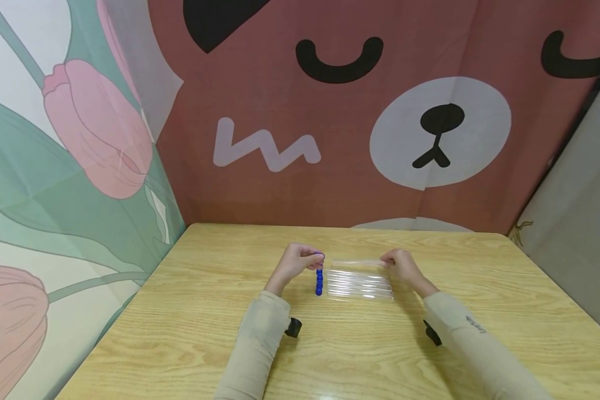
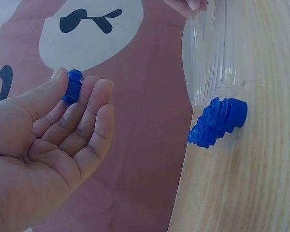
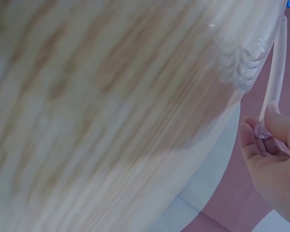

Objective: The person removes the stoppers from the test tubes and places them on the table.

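Observation:
My left hand (image 1: 295, 263) pinches a small blue cap (image 2: 73, 88) between thumb and index finger, raised off the table. Below it, a row of several blue caps (image 1: 319, 283) stands on the wood, close to the open ends of the tubes. Between thumb and fingers, my right hand (image 1: 404, 269) holds one clear test tube (image 3: 276, 67) near its rounded end. That tube is lifted and points left toward the cap, with a gap between them. Several more clear test tubes (image 1: 359, 285) lie side by side on the table, nearer to me.
The light wooden table (image 1: 350, 350) carries everything. Behind its far edge hangs a cloth with a printed bear (image 1: 260, 194), and a tulip-printed cloth (image 1: 100, 133) hangs along the left. Black wrist devices (image 1: 293, 328) sit under both sleeves.

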`<state>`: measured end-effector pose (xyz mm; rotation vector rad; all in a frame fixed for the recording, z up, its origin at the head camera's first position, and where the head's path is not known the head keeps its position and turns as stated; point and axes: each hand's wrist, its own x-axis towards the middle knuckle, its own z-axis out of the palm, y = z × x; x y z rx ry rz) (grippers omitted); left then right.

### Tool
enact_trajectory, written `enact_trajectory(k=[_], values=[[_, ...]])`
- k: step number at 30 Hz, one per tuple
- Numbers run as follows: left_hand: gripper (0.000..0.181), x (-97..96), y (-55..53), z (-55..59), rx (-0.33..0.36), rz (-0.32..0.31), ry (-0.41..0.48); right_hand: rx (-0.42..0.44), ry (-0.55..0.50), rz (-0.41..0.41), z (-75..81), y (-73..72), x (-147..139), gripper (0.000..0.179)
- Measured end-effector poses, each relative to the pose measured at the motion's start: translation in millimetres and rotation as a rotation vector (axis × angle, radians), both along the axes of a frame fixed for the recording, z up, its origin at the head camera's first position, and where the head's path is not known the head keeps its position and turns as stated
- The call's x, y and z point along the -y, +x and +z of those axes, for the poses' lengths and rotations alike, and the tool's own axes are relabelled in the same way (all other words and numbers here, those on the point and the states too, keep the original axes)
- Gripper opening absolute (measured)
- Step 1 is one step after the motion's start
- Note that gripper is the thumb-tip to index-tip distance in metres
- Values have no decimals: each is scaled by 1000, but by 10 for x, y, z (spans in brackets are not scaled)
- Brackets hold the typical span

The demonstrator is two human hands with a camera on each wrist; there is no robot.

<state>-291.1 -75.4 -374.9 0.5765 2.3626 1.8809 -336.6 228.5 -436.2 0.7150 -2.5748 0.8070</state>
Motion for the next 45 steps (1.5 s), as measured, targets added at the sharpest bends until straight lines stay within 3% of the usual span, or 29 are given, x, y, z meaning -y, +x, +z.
enact_trajectory(k=[4,8,14,26,34,38,42,45], values=[[20,6,-1,-2,5,-4,-4,23,37,-22,121,137,97,10],[23,8,-9,-9,11,-16,1,87,39,-48,163,180,143,10],[22,6,-10,-18,10,-13,1,114,24,-18,133,173,150,10],[21,33,16,8,17,-11,-14,119,101,11,125,198,229,10],[20,37,214,210,4,-17,-35,93,145,48,120,203,244,9],[20,38,254,245,-7,4,-64,104,158,39,117,202,248,10],[20,39,261,250,-16,25,-91,100,171,51,127,204,248,10],[19,45,159,136,-21,26,-94,107,177,61,138,204,246,11]])
